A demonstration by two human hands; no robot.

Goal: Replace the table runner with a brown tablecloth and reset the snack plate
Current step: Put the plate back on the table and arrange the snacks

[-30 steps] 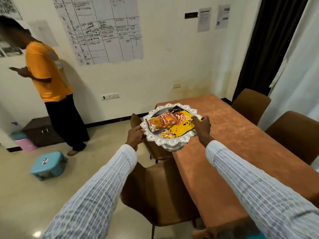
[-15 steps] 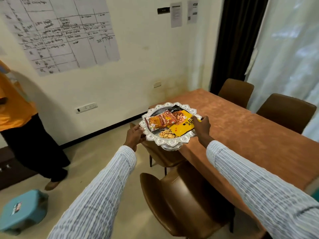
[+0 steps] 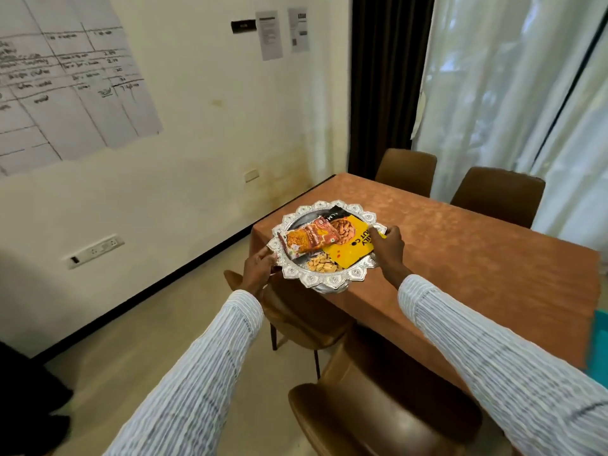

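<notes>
I hold a silver scalloped snack plate [image 3: 332, 278] in the air over the near left corner of the table. My left hand [image 3: 260, 269] grips its left rim and my right hand [image 3: 390, 248] grips its right rim. On the plate lie an orange-red snack packet [image 3: 307, 240], a yellow and black almond packet [image 3: 350, 246] and some loose nuts [image 3: 321, 263]. A brown tablecloth [image 3: 477, 268] covers the whole table top and hangs over its edges. No table runner is in view.
Two brown chairs [image 3: 388, 406] stand tucked at the table's near side, below the plate and my arms. Two more chairs [image 3: 500, 195] stand on the far side by the white curtains. A person's dark trouser leg [image 3: 29, 399] shows at the left edge. Something teal [image 3: 600, 343] lies at the right edge.
My view has swung right and closer to the table, so the person in the orange shirt and the blue stool have left the frame. The plate stays held in both hands, now over the table's corner.
</notes>
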